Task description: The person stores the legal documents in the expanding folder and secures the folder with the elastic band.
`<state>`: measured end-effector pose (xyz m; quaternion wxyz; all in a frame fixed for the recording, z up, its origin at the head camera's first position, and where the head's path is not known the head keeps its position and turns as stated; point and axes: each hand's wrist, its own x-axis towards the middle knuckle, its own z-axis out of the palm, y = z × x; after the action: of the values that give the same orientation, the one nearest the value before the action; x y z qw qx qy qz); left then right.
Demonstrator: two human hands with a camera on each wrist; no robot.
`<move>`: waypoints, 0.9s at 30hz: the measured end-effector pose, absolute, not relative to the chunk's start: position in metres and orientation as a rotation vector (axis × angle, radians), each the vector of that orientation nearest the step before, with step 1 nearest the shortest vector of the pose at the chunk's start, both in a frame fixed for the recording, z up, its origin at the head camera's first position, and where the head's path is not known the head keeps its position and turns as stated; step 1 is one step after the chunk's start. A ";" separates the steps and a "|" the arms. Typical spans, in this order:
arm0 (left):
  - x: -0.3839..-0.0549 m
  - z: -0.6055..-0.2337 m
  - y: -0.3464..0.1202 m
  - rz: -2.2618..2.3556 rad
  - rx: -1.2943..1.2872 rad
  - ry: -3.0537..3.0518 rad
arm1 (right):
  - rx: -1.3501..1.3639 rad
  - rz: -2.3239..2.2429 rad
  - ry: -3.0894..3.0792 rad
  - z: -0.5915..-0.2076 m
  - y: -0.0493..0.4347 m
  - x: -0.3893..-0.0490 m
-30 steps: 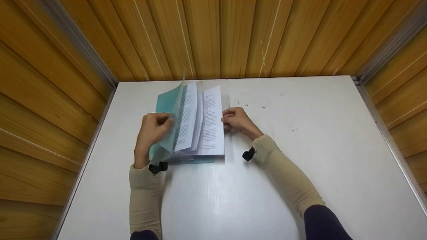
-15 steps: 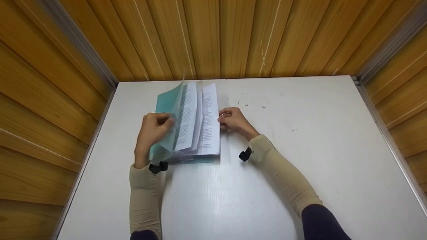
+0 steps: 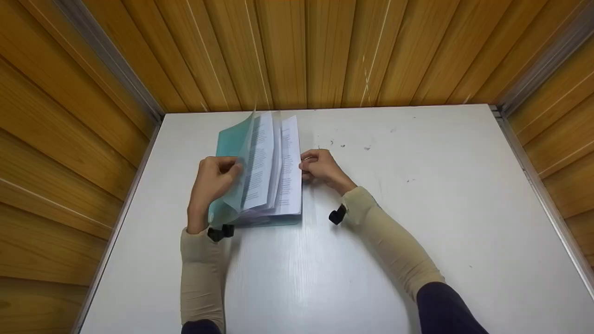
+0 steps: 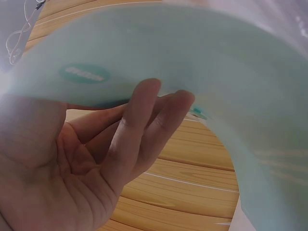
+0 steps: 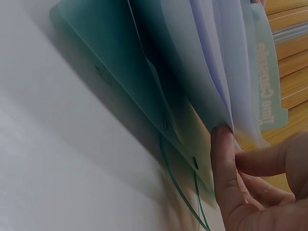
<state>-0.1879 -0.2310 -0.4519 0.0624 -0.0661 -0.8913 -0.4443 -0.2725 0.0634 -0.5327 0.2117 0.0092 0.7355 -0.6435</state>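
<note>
A teal translucent document folder (image 3: 232,141) lies spread on the table, left of centre. Its raised clear cover (image 3: 247,153) is pinched between thumb and fingers of my left hand (image 3: 212,183); in the left wrist view that cover (image 4: 192,43) bends in an arc over the fingers. Printed sheets (image 3: 260,162) stand fanned inside. At the folder's right side, my right hand (image 3: 325,168) pinches the outer edge of a printed sheet (image 3: 291,171), which is partly inside. The right wrist view has its thumb and fingers on the paper's edge, above the folder's teal back (image 5: 106,43).
A green elastic cord (image 5: 174,175) hangs from the folder's edge. The white table (image 3: 399,222) carries small dark marks behind the right hand. Wood-pattern panels (image 3: 325,51) wall the table at the back and both sides.
My right hand has moved left, carrying the printed sheet farther into the folder, so a narrower strip of it shows. The left hand and the raised cover stay where they were.
</note>
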 end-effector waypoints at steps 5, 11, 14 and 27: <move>-0.188 -0.452 -0.230 -1.347 -0.197 -2.696 | 0.022 -1.814 2.026 -0.533 0.060 -0.273; -0.189 -0.454 -0.230 -1.352 -0.240 -2.679 | 0.026 -1.803 2.036 -0.533 0.055 -0.273; -0.190 -0.454 -0.229 -1.355 -0.255 -2.674 | 0.021 -1.797 2.053 -0.533 0.052 -0.273; -0.189 -0.453 -0.229 -1.342 -0.214 -2.718 | -0.034 -1.802 2.143 -0.529 0.045 -0.269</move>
<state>-0.1891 -0.2291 -0.4530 0.0513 -0.0704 -0.8933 -0.4409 -0.2686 0.0449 -0.5291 0.1698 -0.0118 0.7541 -0.6343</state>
